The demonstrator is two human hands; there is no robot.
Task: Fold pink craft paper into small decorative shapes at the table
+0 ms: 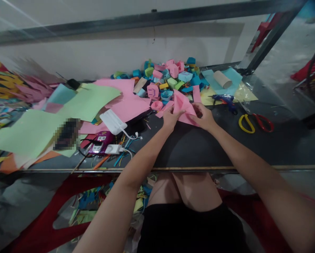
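Observation:
A sheet of pink paper [182, 105], bent and partly folded, is held between my two hands just above the dark table. My left hand [171, 117] pinches its left side, thumb lying across the front. On the right edge, my right hand [205, 117] grips the same paper with curled fingers. Pink paper pieces lie under and beside it, close to my left hand. Right behind the paper sits a heap of small folded paper boxes [173, 72] in pink, blue, green and yellow.
Scissors with yellow and red handles [256, 123] and a blue glue gun [225, 100] lie to the right. A cardboard tube [222, 79] rests on blue paper. Leftward are green sheets [28, 133], a white power bank [113, 121] and a purple power strip [102, 142] with cables.

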